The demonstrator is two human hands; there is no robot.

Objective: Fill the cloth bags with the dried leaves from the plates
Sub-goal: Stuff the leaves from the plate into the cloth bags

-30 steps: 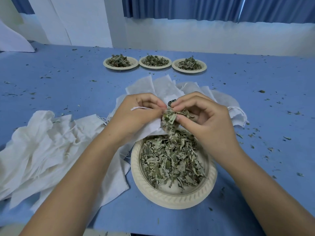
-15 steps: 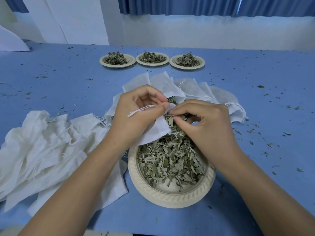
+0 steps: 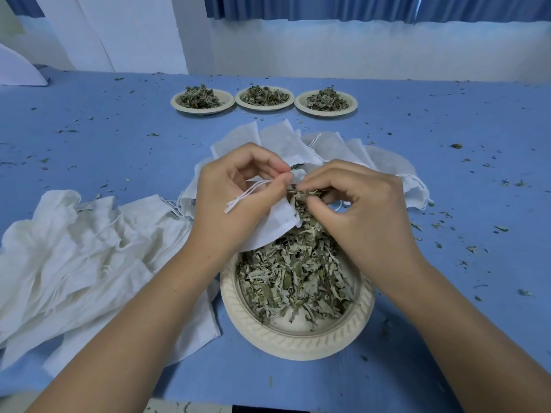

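Two hands meet at frame centre in the head view, over a blue desk (image 3: pixel 477 144). The left hand (image 3: pixel 235 201) grips a small white cloth drawstring bag (image 3: pixel 268 228), fingers curled round its mouth; the thin white drawstring (image 3: pixel 247 193) trails across the palm. The right hand (image 3: pixel 366 210) is curled too, thumb and fingertips pinching a tuft of dried green leaves (image 3: pixel 301 195) right at the bag's mouth. The bag hangs just above a round cream paper plate with an embossed rim (image 3: pixel 295 344) at 6 o'clock, which holds more of the same leaves; its bottom edge touches the heap.

At 8 o'clock lies a crumpled pile of white cloth bags (image 3: pixel 74 257), one corner tucked against the plate's left side. Behind the hands, 12 to 2 o'clock, sits a fan of flat white bags (image 3: pixel 384 159).

Far at 12 o'clock, a row of three small cream plates (image 3: pixel 264 108), each heaped with leaves, side by side.

Leaf crumbs (image 3: pixel 504 228) are scattered all over the desk, densest at 3 o'clock. A blue curtain (image 3: pixel 328 7) hangs along the top edge.
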